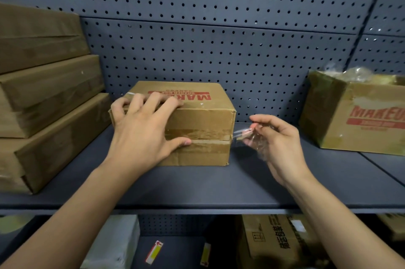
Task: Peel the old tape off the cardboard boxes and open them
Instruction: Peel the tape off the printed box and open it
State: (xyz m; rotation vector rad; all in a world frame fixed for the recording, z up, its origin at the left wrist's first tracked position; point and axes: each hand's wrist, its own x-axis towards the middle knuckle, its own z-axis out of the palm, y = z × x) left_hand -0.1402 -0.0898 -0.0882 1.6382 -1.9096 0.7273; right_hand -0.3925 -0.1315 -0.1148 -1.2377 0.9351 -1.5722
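Grey-blue pegboard backs the whole bay, with a dark shelf of the same colour in front of it.

Left side: stack of three flat cardboard boxes, closed, bottom one just beside the work box's left end, not clearly touching.

Right side: open box with red print and crumpled clear plastic showing at its top, well apart from the work box.

Lower shelf: a printed carton and a white package, partly hidden by both forearms.

Work box sits mid-shelf, near the pegboard. Long axis runs left-right along the shelf. Red print on top reads upside down from the camera. Flap seam is on the front face, toward the person, running horizontally.

Brown tape strip covers that seam on the visible right part; the rest is behind the hand.

Left hand is splayed over the box's top-left front edge, fingers flat on the top, thumb pressed on the seam. It blocks the left half of the front face and part of the print.

Right hand is off the box's right end, above the shelf, fingers curled, pinching crumpled clear tape. Cannot tell whether that tape is attached to the box corner.
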